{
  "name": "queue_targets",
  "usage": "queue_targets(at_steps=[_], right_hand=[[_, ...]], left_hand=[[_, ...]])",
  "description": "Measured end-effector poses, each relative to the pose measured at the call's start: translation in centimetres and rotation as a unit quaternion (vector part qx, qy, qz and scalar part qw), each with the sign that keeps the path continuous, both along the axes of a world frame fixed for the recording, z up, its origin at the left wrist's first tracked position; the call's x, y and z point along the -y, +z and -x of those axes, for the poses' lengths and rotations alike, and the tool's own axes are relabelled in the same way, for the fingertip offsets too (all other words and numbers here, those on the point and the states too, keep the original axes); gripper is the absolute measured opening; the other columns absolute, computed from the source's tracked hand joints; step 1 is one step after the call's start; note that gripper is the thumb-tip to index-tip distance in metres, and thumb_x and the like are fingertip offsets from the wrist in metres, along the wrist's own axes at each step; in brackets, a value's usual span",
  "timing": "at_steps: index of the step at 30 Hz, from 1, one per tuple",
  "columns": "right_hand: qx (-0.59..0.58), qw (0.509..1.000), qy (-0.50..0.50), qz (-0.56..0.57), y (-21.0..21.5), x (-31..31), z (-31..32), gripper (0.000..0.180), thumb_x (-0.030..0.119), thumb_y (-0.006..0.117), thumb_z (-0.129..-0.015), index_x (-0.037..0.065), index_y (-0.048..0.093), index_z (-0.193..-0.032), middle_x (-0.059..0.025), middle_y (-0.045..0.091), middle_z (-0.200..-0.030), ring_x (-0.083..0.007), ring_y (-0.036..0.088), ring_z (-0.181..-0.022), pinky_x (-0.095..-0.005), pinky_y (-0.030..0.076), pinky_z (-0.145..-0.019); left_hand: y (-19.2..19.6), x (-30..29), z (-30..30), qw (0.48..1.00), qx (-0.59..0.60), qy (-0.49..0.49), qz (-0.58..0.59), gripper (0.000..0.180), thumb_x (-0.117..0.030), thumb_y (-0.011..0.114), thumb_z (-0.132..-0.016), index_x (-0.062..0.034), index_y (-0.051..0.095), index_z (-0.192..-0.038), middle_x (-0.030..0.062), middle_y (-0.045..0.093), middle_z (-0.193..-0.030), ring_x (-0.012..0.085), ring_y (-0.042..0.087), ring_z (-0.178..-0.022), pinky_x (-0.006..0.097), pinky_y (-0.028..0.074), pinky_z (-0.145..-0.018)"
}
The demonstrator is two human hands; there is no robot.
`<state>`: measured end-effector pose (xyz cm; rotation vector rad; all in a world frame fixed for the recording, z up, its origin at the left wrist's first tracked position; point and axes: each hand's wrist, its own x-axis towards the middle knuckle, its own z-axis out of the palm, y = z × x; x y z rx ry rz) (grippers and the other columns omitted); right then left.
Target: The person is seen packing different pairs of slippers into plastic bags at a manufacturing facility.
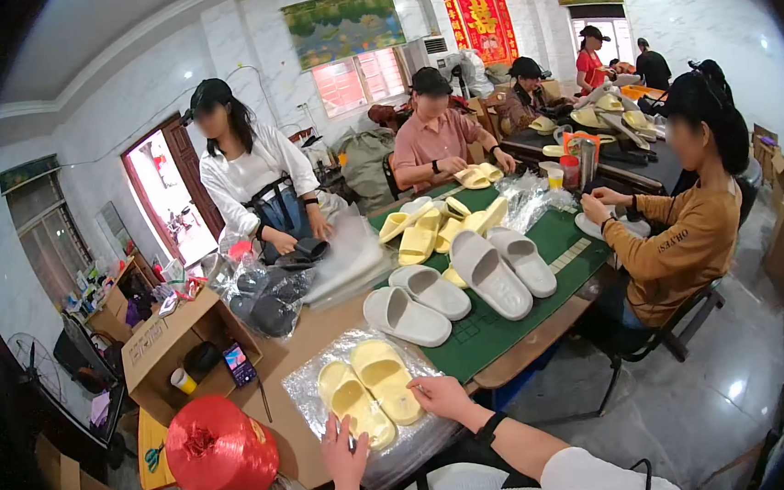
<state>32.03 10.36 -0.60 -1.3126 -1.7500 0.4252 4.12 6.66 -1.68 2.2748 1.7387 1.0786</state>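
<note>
A pair of pale yellow slide slippers [387, 383] lies side by side, toes away from me, on a pile of clear plastic bags [300, 389] at the near table edge. My left hand [344, 459] is at the heel of the left slipper, fingers stretched out and apart. Beside the right slipper's heel, my right hand [441, 398] has its fingertips pressed together. What they pinch, if anything, is too small to make out. Grey slippers [491, 274] and more yellow slippers [419, 235] lie on the green cutting mat [483, 348] beyond.
At my left stand a red twine roll [222, 447], green-handled scissors [154, 459] and an open cardboard box [180, 354] holding a phone [238, 365] and a cup. Co-workers handle slippers across the table and at the right; another stands by dark items in plastic [272, 300].
</note>
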Motion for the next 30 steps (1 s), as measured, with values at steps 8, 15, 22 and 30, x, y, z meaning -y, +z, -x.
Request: queue_targets(at_steps=[8, 15, 22, 30], right_hand=[[0.001, 1.000, -0.006, 0.001, 0.5, 0.2, -0.1, 0.017, 0.024, 0.062, -0.092, 0.013, 0.071, -0.103, -0.0131, 0.069, -0.077, -0.0330, 0.068, -0.071, -0.0429, 0.053, -0.064], [0.007, 1.000, -0.017, -0.007, 0.5, 0.0, 0.1, 0.017, 0.023, 0.063, -0.092, 0.013, 0.071, -0.102, -0.0124, 0.069, -0.076, -0.0319, 0.068, -0.071, -0.0418, 0.053, -0.063], [-0.013, 1.000, -0.009, 0.015, 0.6, 0.1, 0.3, 0.016, 0.022, 0.065, -0.092, 0.012, 0.071, -0.103, -0.0127, 0.069, -0.077, -0.0320, 0.068, -0.071, -0.0410, 0.054, -0.063], [-0.016, 1.000, -0.005, -0.019, 0.5, 0.1, 0.2, 0.016, 0.022, 0.065, -0.092, 0.012, 0.072, -0.103, -0.0122, 0.069, -0.076, -0.0312, 0.068, -0.068, -0.0401, 0.053, -0.061]], left_hand=[[0.6, 0.4, -0.5, 1.000, 0.025, -0.002, 0.007, 0.055, -0.031, 0.072, -0.086, -0.0085, 0.060, -0.135, 0.0213, 0.044, -0.152, 0.0406, 0.047, -0.134, 0.053, 0.033, -0.113], [0.8, 0.2, -0.5, 1.000, 0.026, -0.003, 0.009, 0.056, -0.030, 0.074, -0.085, -0.0085, 0.061, -0.134, 0.0208, 0.043, -0.154, 0.0397, 0.047, -0.135, 0.051, 0.035, -0.112], [0.9, 0.4, -0.3, 1.000, 0.025, 0.001, 0.015, 0.054, -0.029, 0.072, -0.086, -0.0099, 0.062, -0.135, 0.0183, 0.042, -0.156, 0.0417, 0.045, -0.136, 0.050, 0.037, -0.111], [0.5, 0.3, -0.2, 1.000, 0.014, 0.004, 0.011, 0.053, -0.033, 0.070, -0.088, -0.0115, 0.062, -0.136, 0.0176, 0.044, -0.154, 0.0431, 0.048, -0.132, 0.049, 0.039, -0.109]])
